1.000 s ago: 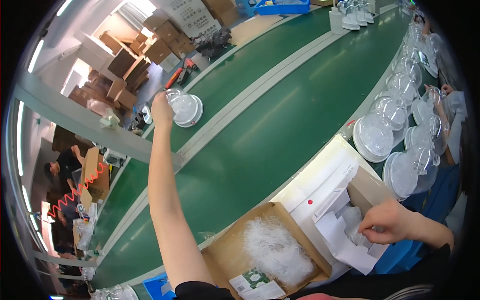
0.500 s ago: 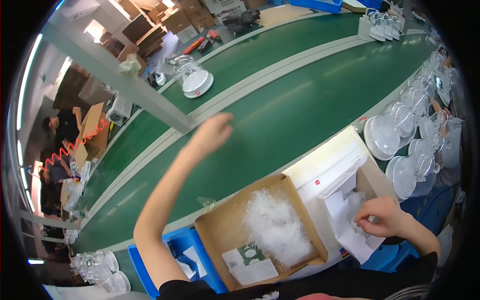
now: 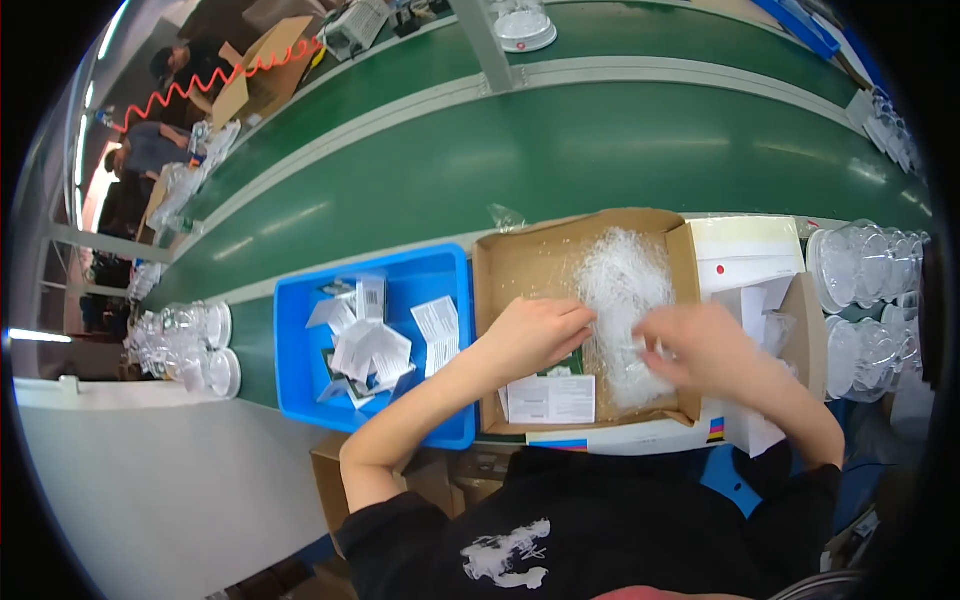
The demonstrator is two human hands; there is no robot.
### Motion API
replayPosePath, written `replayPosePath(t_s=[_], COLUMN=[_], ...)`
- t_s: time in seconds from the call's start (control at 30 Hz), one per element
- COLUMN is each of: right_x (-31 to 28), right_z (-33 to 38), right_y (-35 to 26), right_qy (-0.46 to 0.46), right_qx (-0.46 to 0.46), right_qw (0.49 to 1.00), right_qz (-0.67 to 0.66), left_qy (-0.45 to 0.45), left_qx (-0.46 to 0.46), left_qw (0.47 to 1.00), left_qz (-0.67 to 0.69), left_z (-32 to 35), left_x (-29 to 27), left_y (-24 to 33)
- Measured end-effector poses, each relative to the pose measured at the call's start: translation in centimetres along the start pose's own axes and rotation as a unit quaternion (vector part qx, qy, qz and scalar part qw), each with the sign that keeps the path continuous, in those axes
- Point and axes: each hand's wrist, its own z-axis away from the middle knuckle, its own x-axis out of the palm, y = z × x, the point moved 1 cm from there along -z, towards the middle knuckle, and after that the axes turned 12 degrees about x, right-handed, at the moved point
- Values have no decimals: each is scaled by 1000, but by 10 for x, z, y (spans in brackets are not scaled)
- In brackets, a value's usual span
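Observation:
A shallow open cardboard box [image 3: 530, 250] stands in front of me with a heap of white, translucent, stringy bits [image 3: 625, 270] in its right half. My left hand [image 3: 545, 330] is over the box at the heap's left edge. Its fingers are drawn together; whatever they pinch is too small to make out. Over the heap's right side is my right hand [image 3: 700, 345], smeared by motion, so its grip does not show. Printed white leaflets [image 3: 550, 400] lie in the box's near left corner, below my left hand.
On the left stands a blue bin [image 3: 290, 340] of folded leaflets. A white carton [image 3: 740, 250] and a box with white paper flaps are on the right. Clear domed devices [image 3: 865, 265] cluster beyond. A green conveyor belt [image 3: 400, 190] runs behind; a post [image 3: 485, 50] rises there.
The view has swung left, bringing the blue bin fully into sight. My left hand has come down from over the belt to the cardboard box. My right hand has moved left from the paper-flapped box to the heap.

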Motion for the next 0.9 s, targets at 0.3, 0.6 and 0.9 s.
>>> replayPosePath(t_s=[0.3,0.6,0.9], right_x=[41,47,48], right_z=[-34,-38,-41], right_y=[59,63,61], right_qy=[63,152,197], right_qx=[94,44,48], right_qw=[994,986,977], right_qz=[13,-51,-69], left_qy=[-30,-160,-283], left_qx=[-32,-150,-62], left_qw=[999,975,954], left_qz=[2,39,78], left_z=[11,12,21], left_x=[9,-3,22], left_y=[-10,4,22])
